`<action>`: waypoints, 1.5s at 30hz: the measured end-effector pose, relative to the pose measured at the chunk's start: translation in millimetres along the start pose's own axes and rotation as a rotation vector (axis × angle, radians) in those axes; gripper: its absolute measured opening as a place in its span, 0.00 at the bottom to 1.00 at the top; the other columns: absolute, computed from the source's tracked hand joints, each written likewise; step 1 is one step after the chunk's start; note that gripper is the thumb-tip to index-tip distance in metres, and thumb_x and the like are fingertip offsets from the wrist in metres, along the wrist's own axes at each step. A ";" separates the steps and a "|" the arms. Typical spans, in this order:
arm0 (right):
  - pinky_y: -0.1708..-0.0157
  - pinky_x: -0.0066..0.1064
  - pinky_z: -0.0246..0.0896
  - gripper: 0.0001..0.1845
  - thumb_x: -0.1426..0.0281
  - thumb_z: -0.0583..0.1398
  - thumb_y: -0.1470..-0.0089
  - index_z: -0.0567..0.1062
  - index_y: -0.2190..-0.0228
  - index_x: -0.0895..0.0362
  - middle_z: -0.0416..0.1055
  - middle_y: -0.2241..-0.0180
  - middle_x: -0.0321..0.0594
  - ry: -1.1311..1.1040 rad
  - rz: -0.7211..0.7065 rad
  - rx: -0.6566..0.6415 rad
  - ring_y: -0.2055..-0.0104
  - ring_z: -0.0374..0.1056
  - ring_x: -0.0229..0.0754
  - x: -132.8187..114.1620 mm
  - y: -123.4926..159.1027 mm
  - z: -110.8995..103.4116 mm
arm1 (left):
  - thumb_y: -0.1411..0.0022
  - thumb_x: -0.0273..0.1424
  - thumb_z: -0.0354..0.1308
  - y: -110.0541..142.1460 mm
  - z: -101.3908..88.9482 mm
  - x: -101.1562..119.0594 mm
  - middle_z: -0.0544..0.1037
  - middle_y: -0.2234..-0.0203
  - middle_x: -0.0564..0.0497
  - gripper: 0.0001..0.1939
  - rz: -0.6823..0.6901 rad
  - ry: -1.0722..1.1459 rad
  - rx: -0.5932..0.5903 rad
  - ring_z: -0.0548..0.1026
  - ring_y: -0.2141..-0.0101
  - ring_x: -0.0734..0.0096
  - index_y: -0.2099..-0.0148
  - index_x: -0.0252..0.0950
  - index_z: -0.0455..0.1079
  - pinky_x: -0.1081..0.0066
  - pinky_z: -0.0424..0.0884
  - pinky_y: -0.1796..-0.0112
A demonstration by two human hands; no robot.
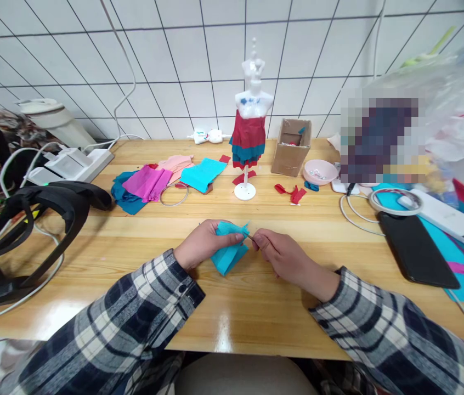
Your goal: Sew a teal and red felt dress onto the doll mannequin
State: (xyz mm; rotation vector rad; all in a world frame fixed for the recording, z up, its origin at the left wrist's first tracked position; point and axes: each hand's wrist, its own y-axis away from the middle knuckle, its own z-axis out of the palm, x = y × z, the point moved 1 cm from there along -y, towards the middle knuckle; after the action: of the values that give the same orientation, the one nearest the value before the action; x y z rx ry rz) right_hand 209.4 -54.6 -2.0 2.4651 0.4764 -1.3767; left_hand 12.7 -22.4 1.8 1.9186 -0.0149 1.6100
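Note:
My left hand (202, 241) pinches a folded piece of bright turquoise crepe paper (227, 255), thumb on top. Its gathered upper corner points toward my right hand (283, 255). Those right fingers are closed around a thin dark tool (250, 237), whose slim tip reaches the paper's corner; most of it is hidden, so its kind is unclear. Behind both hands stands a small white dress-form stand (253, 101), wearing a layered skirt (248, 137) of red and dark teal paper.
Coloured paper sheets (203, 174) and a thin hoop (174, 195) lie back left. A cardboard box (292, 148), a pink bowl (320, 171) and red scraps (292, 193) sit back right. A black headset (30, 236) is at left, a black phone (417, 249) at right.

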 end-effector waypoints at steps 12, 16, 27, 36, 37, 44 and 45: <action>0.71 0.29 0.55 0.21 0.59 0.43 0.34 0.66 0.71 0.54 0.62 0.77 0.32 0.017 0.014 -0.012 0.72 0.62 0.37 1.5 -0.6 -1.2 | 0.51 0.41 0.68 -1.5 -1.6 -1.2 0.81 0.72 0.50 0.18 0.024 0.038 0.002 0.75 0.74 0.71 0.64 0.32 0.76 0.72 0.70 0.70; 0.71 0.28 0.53 0.21 0.59 0.43 0.34 0.66 0.71 0.54 0.62 0.77 0.32 0.019 -0.005 -0.025 0.73 0.61 0.37 3.4 -0.7 -0.2 | 0.51 0.42 0.67 -0.7 -1.7 -1.4 0.81 0.72 0.49 0.18 0.009 -0.006 -0.005 0.74 0.74 0.70 0.64 0.31 0.77 0.71 0.70 0.70; 0.69 0.29 0.52 0.20 0.59 0.44 0.33 0.67 0.71 0.55 0.65 0.75 0.33 0.000 -0.048 -0.003 0.72 0.61 0.37 6.1 -1.0 4.2 | 0.48 0.35 0.66 -0.4 -0.7 4.4 0.80 0.73 0.54 0.10 0.038 -0.046 -0.079 0.73 0.73 0.75 0.65 0.34 0.77 0.74 0.69 0.69; 0.69 0.29 0.52 0.21 0.59 0.44 0.33 0.67 0.71 0.55 0.66 0.75 0.33 -0.013 -0.052 0.025 0.72 0.61 0.36 7.0 -1.4 7.9 | 0.48 0.34 0.66 -0.8 0.0 3.2 0.79 0.73 0.54 0.09 0.045 -0.030 -0.075 0.72 0.74 0.76 0.66 0.34 0.76 0.75 0.69 0.70; 0.69 0.29 0.52 0.21 0.59 0.44 0.33 0.67 0.71 0.55 0.66 0.75 0.33 -0.017 -0.050 0.027 0.72 0.61 0.36 7.4 -1.5 8.1 | 0.48 0.35 0.67 -0.8 -0.3 3.2 0.79 0.74 0.54 0.09 0.044 -0.035 -0.070 0.72 0.74 0.76 0.66 0.34 0.76 0.75 0.69 0.70; 0.69 0.29 0.52 0.21 0.59 0.44 0.33 0.67 0.71 0.55 0.66 0.75 0.34 0.001 -0.050 0.022 0.72 0.61 0.37 7.4 -2.0 7.9 | 0.48 0.37 0.67 -0.5 -1.0 3.0 0.79 0.74 0.53 0.12 0.034 -0.070 -0.070 0.73 0.74 0.74 0.66 0.33 0.76 0.74 0.69 0.70; 0.69 0.29 0.52 0.21 0.59 0.43 0.33 0.67 0.71 0.55 0.66 0.75 0.34 0.005 -0.049 0.020 0.72 0.61 0.37 7.2 -1.9 7.8 | 0.48 0.38 0.66 -0.5 -1.0 2.9 0.79 0.74 0.53 0.12 0.037 -0.070 -0.067 0.73 0.74 0.74 0.66 0.33 0.76 0.74 0.69 0.70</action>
State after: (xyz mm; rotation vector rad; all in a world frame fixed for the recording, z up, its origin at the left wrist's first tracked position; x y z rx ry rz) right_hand 206.2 -54.8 -12.3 2.4896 0.5295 -1.4007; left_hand 12.7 -20.5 4.3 1.9332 -0.1328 1.5459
